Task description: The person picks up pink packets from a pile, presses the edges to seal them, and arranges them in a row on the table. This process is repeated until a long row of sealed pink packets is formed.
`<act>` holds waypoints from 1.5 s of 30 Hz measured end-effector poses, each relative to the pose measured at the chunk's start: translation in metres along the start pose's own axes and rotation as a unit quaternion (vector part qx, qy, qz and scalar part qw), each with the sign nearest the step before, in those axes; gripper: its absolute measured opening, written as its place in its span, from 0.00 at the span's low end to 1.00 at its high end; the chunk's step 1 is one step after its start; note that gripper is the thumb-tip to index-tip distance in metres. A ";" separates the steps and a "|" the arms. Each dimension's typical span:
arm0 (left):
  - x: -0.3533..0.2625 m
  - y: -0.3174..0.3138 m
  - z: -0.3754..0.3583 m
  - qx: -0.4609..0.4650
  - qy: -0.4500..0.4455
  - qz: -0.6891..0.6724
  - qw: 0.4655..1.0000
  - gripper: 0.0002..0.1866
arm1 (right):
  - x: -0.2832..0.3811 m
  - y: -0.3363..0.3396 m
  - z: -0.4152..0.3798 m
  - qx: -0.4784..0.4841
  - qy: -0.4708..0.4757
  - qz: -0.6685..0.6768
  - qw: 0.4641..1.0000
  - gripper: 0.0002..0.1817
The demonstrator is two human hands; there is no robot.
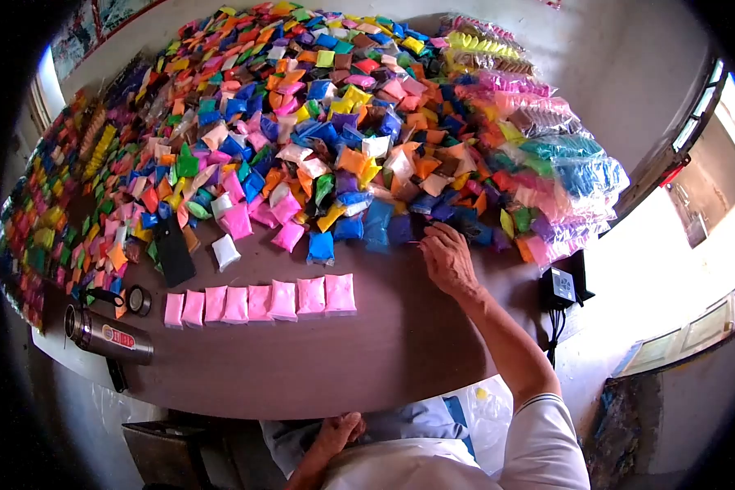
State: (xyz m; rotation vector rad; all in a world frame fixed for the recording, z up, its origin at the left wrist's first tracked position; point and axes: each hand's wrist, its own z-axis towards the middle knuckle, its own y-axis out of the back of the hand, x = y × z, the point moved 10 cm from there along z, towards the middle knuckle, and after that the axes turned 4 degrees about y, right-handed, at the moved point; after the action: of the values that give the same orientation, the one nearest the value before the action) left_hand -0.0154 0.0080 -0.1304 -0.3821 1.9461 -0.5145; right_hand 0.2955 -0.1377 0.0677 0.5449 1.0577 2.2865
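Observation:
My right hand (pixel 449 260) is at the front edge of a large heap of small colourful sealed packets (pixel 302 122), beside dark blue packets (pixel 401 229). Its fingers are bent and drawn together; a thin pink edge shows at the thumb tip, too small to name. My left hand (pixel 336 433) rests in my lap below the table edge, fingers curled in, with no object showing in it. Between the heap and me, several pink packets (pixel 283 300) stand side by side in a row on the brown table (pixel 302 367).
At the left lie a steel flask (pixel 110 333), a roll of tape (pixel 140 300) and a black flat object (pixel 174 251). Clear bags of stacked packets (pixel 576 175) rise at the right. A small black box with cables (pixel 560 287) sits on the right table edge.

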 end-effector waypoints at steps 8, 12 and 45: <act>0.000 0.003 -0.004 -0.023 0.032 0.083 0.996 0.20 | -0.055 0.023 -0.008 -0.049 -0.110 0.104 0.987 0.06; -0.003 0.002 -0.004 -0.025 0.025 0.085 0.996 0.23 | -0.092 0.012 -0.005 -0.048 -0.207 0.104 0.972 0.09; -0.006 -0.005 -0.005 -0.022 0.067 0.084 0.994 0.22 | -0.069 -0.017 0.020 0.081 -0.172 0.004 0.982 0.21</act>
State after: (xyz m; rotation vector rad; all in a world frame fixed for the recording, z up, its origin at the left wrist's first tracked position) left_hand -0.0170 0.0073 -0.1211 -0.2127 2.0997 -0.3961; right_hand 0.3649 -0.1617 0.0575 0.9728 1.0690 2.0245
